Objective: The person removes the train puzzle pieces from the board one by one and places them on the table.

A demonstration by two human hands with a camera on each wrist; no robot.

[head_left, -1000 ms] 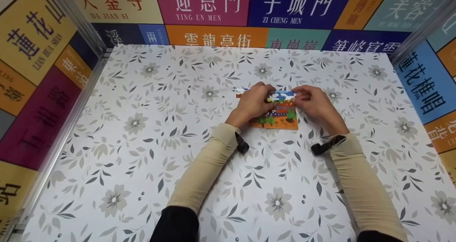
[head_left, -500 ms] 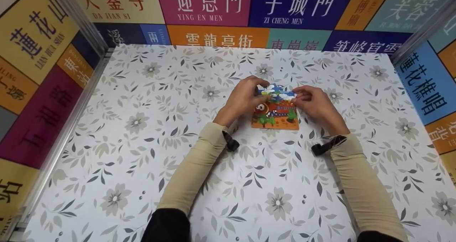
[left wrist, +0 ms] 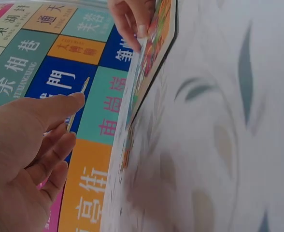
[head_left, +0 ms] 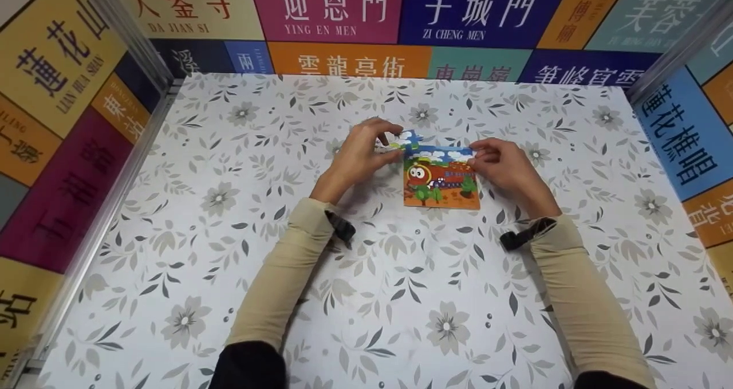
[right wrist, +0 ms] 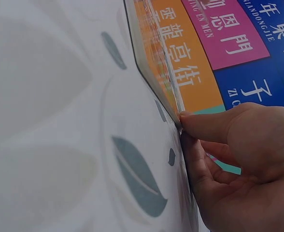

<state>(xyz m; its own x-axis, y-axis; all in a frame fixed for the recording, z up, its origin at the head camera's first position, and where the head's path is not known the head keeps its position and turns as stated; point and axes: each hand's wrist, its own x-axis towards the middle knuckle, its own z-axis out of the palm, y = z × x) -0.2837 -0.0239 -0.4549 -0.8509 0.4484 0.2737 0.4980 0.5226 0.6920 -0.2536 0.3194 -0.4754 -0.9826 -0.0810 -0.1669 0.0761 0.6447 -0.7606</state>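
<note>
A square jigsaw puzzle with a cartoon red train, green bushes and a cloudy sky lies on the patterned table. My right hand pinches its upper right edge between thumb and fingers; the right wrist view shows the thumb on that edge. Left of the puzzle, my left hand pinches a blue, white and green puzzle piece near the upper left corner. From the left wrist, this puzzle piece appears as a thin edge held off the table. More coloured pieces lie low beyond the puzzle's corner, mostly hidden in the head view.
White tablecloth with grey leaves and flowers covers the table. Colourful panels with large lettering rise along the back and both sides. A metal frame edge runs down the left side.
My left hand has moved left off the puzzle, taking the puzzle piece from over the picture to its upper left corner. The train's face is now uncovered. My right hand stays put.
</note>
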